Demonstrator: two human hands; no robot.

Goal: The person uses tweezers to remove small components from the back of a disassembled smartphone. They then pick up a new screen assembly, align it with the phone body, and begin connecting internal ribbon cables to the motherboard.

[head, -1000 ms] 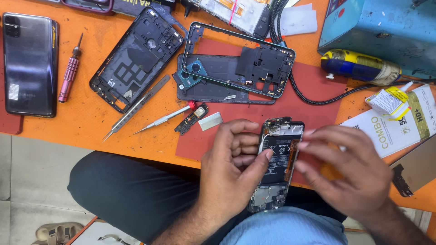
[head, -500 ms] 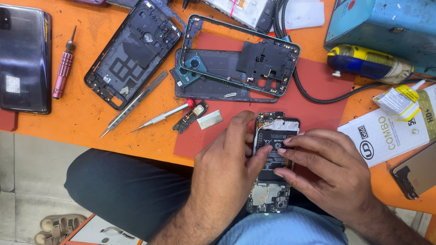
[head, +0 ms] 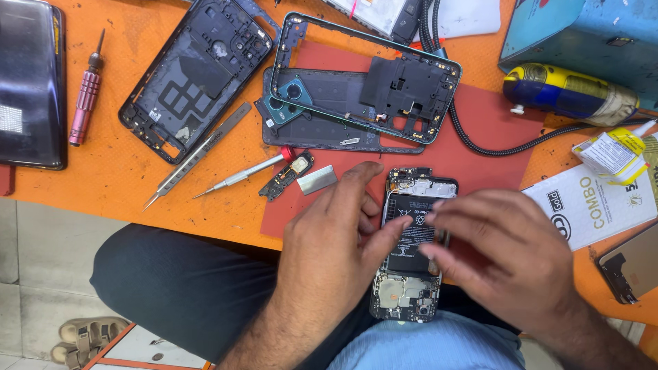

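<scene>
My left hand (head: 329, 253) grips opened black phone (head: 411, 247) overhanging orange table's (head: 103, 185) near edge | right hand (head: 500, 260) fingertips pinch over battery | risk: phone slips off.

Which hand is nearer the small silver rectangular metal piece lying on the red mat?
Left. The left hand has its fingertips just below and right of the small silver rectangular metal piece; the right hand lies farther right, beyond the opened black phone.

Opened phone (head: 411, 247) sits at table (head: 103, 185) front edge, btwn both hands. Tweezers (head: 195, 156) & screwdriver (head: 247, 173) lie left of it; phone frame (head: 363, 79) behind.
</scene>
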